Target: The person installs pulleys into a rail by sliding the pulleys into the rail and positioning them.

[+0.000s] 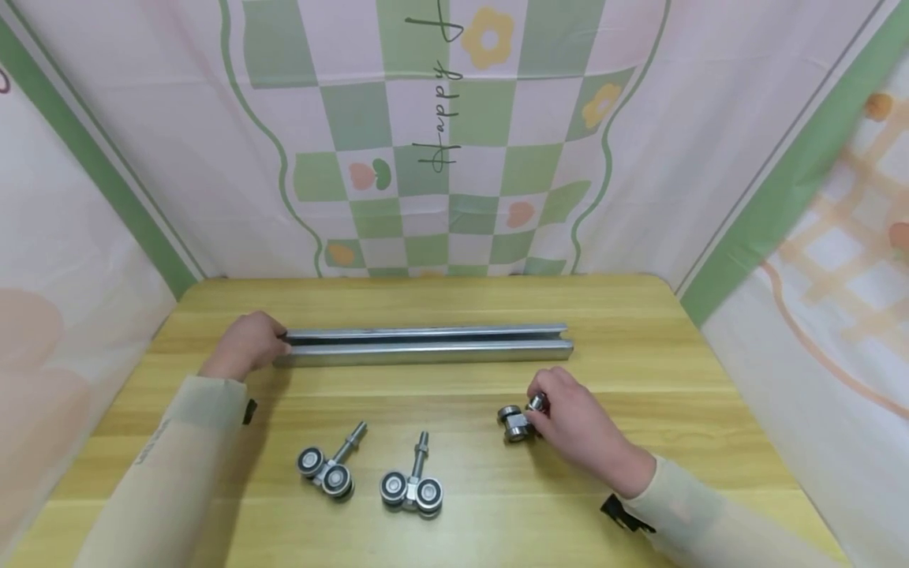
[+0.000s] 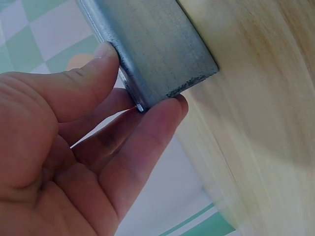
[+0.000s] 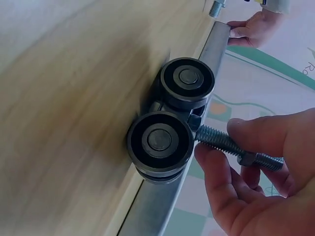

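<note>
Before a "Happy" backdrop (image 1: 419,118) (lettered sideways), the left hand (image 1: 245,344) pinches a metal rail (image 1: 433,353), the right hand (image 1: 578,422) a bolted roller (image 1: 517,426), two others (image 1: 411,491) on the desk (image 1: 454,304).

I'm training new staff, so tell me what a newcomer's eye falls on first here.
First comes the long metal rail across the wooden table, its left end held by the left fingers. Next is the roller trolley near the rail's right end, its bolt pinched in the right fingers; two matching trolleys lie nearer the viewer.
</note>
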A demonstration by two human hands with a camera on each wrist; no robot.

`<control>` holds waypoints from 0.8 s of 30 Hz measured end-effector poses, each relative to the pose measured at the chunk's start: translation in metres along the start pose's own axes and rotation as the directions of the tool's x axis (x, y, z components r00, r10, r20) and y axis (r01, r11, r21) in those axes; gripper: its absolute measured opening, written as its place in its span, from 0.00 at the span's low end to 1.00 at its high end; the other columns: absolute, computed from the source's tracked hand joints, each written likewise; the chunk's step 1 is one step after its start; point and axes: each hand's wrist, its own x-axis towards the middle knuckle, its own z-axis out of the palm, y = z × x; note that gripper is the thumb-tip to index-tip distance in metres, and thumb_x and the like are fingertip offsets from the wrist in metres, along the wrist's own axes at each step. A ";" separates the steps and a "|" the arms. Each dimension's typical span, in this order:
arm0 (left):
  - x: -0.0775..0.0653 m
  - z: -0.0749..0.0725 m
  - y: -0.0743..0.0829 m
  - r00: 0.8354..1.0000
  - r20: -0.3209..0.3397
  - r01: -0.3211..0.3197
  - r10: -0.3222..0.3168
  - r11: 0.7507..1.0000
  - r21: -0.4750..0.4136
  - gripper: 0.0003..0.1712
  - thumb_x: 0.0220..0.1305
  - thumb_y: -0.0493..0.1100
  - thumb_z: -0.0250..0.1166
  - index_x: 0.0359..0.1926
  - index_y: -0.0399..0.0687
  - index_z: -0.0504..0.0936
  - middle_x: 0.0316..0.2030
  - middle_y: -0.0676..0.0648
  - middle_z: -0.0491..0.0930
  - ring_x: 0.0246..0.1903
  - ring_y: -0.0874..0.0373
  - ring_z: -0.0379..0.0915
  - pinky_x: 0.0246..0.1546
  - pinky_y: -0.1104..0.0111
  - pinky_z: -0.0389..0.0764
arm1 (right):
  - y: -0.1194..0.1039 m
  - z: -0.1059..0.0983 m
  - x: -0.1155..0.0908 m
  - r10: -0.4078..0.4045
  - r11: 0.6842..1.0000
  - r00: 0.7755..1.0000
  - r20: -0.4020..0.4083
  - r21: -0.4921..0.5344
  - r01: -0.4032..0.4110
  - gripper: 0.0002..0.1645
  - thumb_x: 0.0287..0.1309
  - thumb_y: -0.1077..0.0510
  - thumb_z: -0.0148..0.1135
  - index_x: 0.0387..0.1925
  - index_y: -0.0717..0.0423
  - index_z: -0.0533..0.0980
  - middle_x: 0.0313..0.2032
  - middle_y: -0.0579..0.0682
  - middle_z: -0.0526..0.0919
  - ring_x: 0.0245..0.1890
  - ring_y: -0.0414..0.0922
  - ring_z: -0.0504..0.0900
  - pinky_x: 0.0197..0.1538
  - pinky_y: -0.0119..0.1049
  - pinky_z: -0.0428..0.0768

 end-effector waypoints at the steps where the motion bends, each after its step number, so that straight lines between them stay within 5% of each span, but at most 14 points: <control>1: 0.000 0.000 0.000 1.000 0.000 0.002 -0.002 1.000 -0.001 0.24 0.65 0.39 0.66 0.56 0.24 0.77 0.54 0.26 0.76 0.55 0.29 0.71 0.57 0.40 0.71 | 0.000 0.000 0.000 -0.002 1.000 1.000 0.003 -0.001 0.002 0.16 0.53 0.66 0.73 0.35 0.54 0.72 0.32 0.45 0.71 0.28 0.39 0.73 0.30 0.33 0.79; 9: 0.001 0.000 0.000 1.000 0.008 0.021 -0.021 1.000 -0.001 0.24 0.65 0.39 0.66 0.57 0.25 0.76 0.55 0.26 0.76 0.54 0.29 0.71 0.56 0.40 0.71 | -0.004 -0.011 -0.001 0.136 0.985 0.986 0.097 0.092 -0.145 0.30 0.56 0.54 0.73 0.57 0.62 0.73 0.51 0.56 0.77 0.40 0.44 0.83 0.41 0.41 0.85; 16: 0.002 -0.001 -0.001 1.000 0.008 0.005 -0.005 1.000 0.003 0.25 0.65 0.39 0.66 0.57 0.25 0.76 0.55 0.27 0.76 0.55 0.29 0.71 0.57 0.40 0.71 | -0.005 -0.021 0.000 0.191 0.950 0.973 0.127 0.224 -0.216 0.16 0.66 0.51 0.64 0.46 0.57 0.75 0.43 0.50 0.84 0.40 0.45 0.85 0.39 0.41 0.85; 24: 0.002 -0.002 -0.001 1.000 0.020 0.007 -0.007 1.000 -0.005 0.26 0.65 0.40 0.67 0.57 0.24 0.76 0.55 0.26 0.75 0.55 0.29 0.70 0.56 0.40 0.71 | -0.003 -0.020 0.000 0.210 0.949 0.968 0.137 0.212 -0.235 0.09 0.67 0.49 0.63 0.38 0.49 0.78 0.31 0.42 0.83 0.33 0.40 0.80 0.37 0.41 0.80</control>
